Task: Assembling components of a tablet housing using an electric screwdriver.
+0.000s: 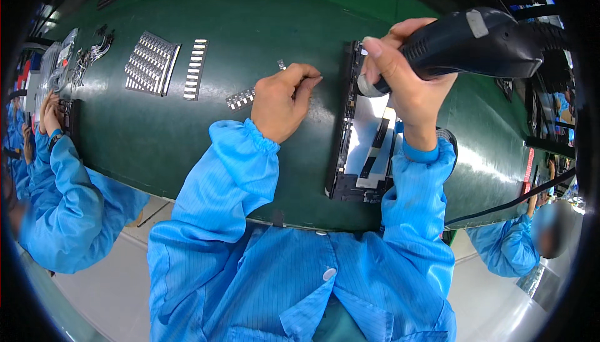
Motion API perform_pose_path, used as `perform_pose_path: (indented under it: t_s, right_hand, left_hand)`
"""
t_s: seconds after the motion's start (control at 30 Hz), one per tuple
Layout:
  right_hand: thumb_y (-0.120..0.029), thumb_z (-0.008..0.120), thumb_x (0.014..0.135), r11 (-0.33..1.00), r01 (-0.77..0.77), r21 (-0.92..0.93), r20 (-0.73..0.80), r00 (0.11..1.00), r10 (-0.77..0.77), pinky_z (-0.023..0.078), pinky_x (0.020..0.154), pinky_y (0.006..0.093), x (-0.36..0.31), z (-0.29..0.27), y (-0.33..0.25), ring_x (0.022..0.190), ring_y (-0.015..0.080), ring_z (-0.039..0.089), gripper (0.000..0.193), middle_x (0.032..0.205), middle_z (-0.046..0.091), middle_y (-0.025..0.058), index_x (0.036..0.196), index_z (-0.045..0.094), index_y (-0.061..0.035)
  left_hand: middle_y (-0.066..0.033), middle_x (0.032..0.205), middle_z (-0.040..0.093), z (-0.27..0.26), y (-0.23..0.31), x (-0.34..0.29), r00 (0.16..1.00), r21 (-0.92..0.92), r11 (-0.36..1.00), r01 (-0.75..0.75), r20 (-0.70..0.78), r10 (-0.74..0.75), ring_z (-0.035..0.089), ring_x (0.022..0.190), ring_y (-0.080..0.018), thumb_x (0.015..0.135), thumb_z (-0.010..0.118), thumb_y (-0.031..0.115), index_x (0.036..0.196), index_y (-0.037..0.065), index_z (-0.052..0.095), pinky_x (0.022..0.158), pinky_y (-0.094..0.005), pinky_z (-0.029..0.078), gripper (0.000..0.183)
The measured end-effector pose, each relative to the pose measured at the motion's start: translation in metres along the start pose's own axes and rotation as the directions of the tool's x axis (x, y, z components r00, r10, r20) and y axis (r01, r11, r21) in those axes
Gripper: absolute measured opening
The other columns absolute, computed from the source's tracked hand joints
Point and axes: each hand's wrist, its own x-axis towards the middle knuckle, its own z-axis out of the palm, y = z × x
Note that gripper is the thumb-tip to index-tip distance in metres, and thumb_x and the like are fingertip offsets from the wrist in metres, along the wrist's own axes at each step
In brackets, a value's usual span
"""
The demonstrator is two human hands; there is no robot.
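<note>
faces a green tabletop [300,173] bearing a black-framed device panel [369,129]; grips a black heat gun [475,42] over the panel's far part in the right hand [409,85]; pinches the left hand's [278,104] fingertips together beside a segmented strip [240,99]; cannot tell whether around anything.

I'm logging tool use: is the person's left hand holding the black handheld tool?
No, the person's right hand grips the black handheld tool.

this is an electronics workshop: blue-smocked co-workers [69,217] work at a green bench [250,35] bearing an opened device [358,145].
</note>
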Motion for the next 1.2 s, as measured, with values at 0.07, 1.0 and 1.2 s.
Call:
perform_pose_path:
  t_s: [0.07,1.0,1.2]
  right_hand:
    - [0.011,0.068,0.073,0.998,0.031,-0.048,0.049,0.998,-0.029,0.046,0.048,0.0249,-0.002,0.003,0.001,0.05,0.0126,0.057,0.026,0.061,0.059,0.008,0.092,0.054,0.0021]
    - [0.007,0.068,0.076,0.956,0.151,-0.25,-0.309,0.924,-0.227,0.048,0.052,0.0274,-0.043,-0.076,-0.044,0.051,0.0149,0.057,0.031,0.062,0.059,0.0087,0.102,0.052,-0.0009]
    - [0.007,0.068,0.076,0.97,0.131,-0.206,-0.424,0.881,-0.209,0.048,0.052,0.0292,-0.062,-0.093,-0.051,0.051,0.0161,0.057,0.031,0.063,0.059,0.0088,0.102,0.051,-0.0014]
  left_hand:
    - [-0.0143,0.078,0.065,-0.001,0.0,0.0,1.0,-0.011,1.0,-0.017,-0.024,0.017,0.065,0.063,-0.0238,0.083,0.06,0.0,0.094,0.001,0.063,0.057,-0.0311,0.05,0.011]
    - [-0.0136,0.119,0.058,0.006,0.037,-0.038,0.792,0.009,0.817,-0.576,0.251,0.556,0.053,0.11,-0.0344,0.069,0.074,0.022,0.106,0.002,0.062,0.092,-0.0463,0.041,0.044]
    - [-0.0115,0.12,0.059,0.031,0.048,-0.093,0.571,0.041,0.664,-0.746,0.552,0.607,0.052,0.117,-0.0277,0.071,0.073,0.02,0.103,0.0,0.063,0.095,-0.0473,0.04,0.039]
